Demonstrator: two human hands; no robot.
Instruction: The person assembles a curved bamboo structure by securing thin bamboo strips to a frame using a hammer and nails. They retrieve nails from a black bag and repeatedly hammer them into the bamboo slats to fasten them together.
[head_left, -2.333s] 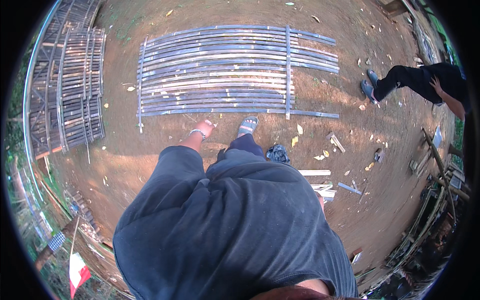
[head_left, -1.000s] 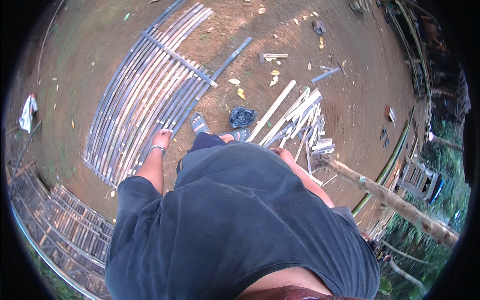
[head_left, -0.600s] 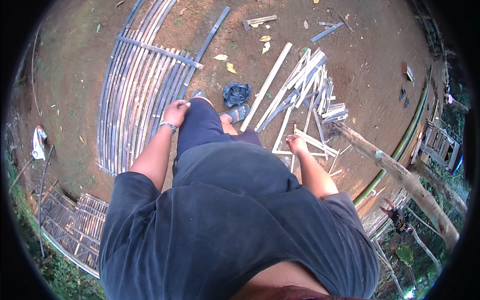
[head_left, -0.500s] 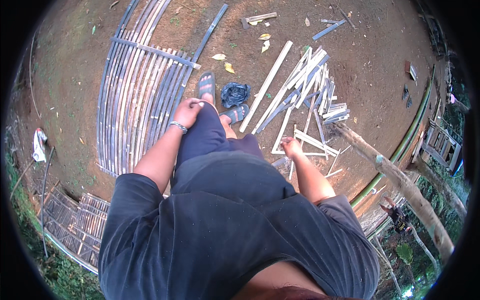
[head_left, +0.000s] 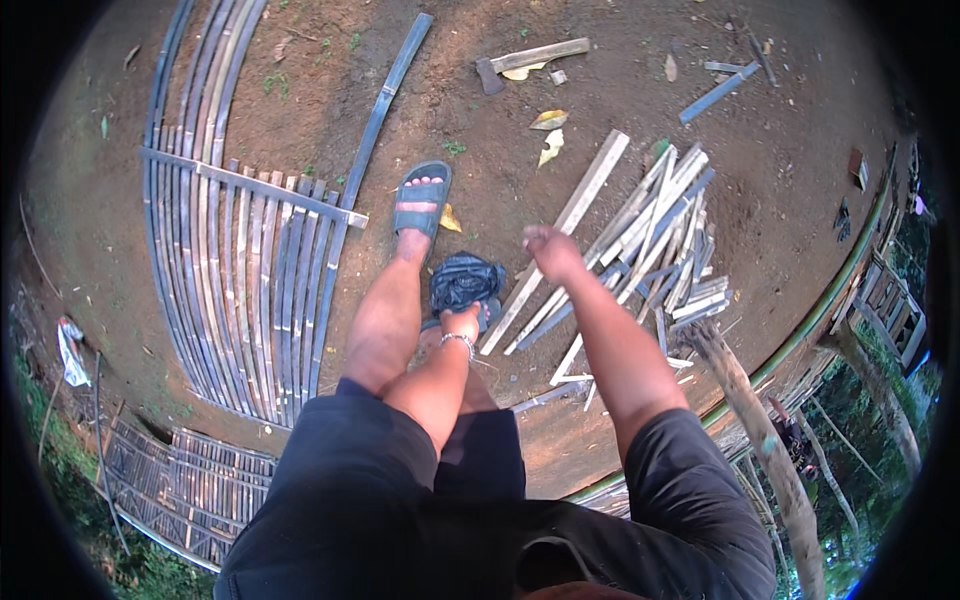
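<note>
Roughly mid-frame, a black bag (head_left: 466, 280) is seen just below the sandal (head_left: 436, 192), and its lower edge is met by the left hand (head_left: 462, 322). Whether it rests on the ground or is already raised cannot be told. The fingers of that hand are largely hidden against the plastic, so how tightly they are closed cannot be made out. The step in hand is judged to be the taking of the bag; for the next move, a secure gather of loose plastic would be called for, clear of the feet.

Right of centre, the right hand (head_left: 550, 253) is blurred, its fingers seemingly half-curled, with nothing plainly held. Beneath it in the view, a long strip (head_left: 597, 180) is laid aslant, with a pile (head_left: 690, 222) of thinner pieces beside it. Farther out, a hatchet (head_left: 490, 78) is found at upper centre, a bamboo frame (head_left: 255, 184) at upper left, and a post (head_left: 757, 420) at lower right.
</note>
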